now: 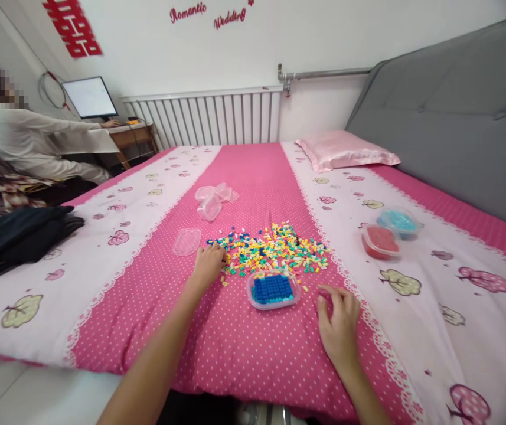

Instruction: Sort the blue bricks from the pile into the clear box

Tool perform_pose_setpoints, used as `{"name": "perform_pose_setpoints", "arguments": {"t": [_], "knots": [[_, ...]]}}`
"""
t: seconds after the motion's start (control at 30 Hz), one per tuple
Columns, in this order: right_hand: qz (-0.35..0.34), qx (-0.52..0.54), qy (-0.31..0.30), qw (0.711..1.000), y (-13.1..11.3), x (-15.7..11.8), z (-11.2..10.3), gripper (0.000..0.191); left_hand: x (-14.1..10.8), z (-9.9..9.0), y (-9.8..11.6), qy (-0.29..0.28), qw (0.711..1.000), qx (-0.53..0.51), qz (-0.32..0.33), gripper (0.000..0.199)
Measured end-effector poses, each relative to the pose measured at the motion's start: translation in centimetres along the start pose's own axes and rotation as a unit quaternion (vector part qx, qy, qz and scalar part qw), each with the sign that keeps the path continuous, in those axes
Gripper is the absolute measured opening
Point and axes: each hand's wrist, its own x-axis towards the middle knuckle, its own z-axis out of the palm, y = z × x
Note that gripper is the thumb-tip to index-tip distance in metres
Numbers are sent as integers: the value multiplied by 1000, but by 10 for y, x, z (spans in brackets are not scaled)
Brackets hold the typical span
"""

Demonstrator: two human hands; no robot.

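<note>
Red cursive lettering [188, 12] on the white wall reads "Romantic" and "Wedding"; a large red Chinese double-happiness character [72, 28] hangs to its left. The left arm stretches forward, and the left hand [211, 261] is palm down at the left edge of a loose spread of small yellow, white, green and blue plastic pieces [274, 248], fingers bent; whether it pinches one cannot be told. The right hand [339, 319], near the pink dotted bedspread [253, 354], has loosely bent fingers, a modest gap beside the thumb and an empty grip. Between the hands, just nearer than the spread, sits a clear rounded plastic tub [274, 306], with dark blue bricks [273, 288] packed in tidy rows and lighter blue ones along the near side
</note>
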Motion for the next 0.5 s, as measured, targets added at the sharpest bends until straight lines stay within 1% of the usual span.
{"name": "perform_pose_setpoints", "arguments": {"t": [0.07, 0.2, 0.3, 0.37, 0.5], "knots": [[5, 4, -6, 1000, 0, 0, 0, 27, -4, 3, 0, 10, 1000, -9, -6, 16], [9, 13, -18, 1000, -1, -1, -1, 27, -9, 8, 1, 24, 999, -26, -19, 28], [7, 13, -20, 1000, 0, -1, -1, 27, -9, 9, 2, 24, 999, -36, -27, 23], [6, 12, -21, 1000, 0, 0, 0, 26, -10, 10, 3, 27, 998, -43, -34, 24], [12, 10, -27, 1000, 0, 0, 0, 26, -12, 12, 5, 40, 996, -66, -36, 48]]}}
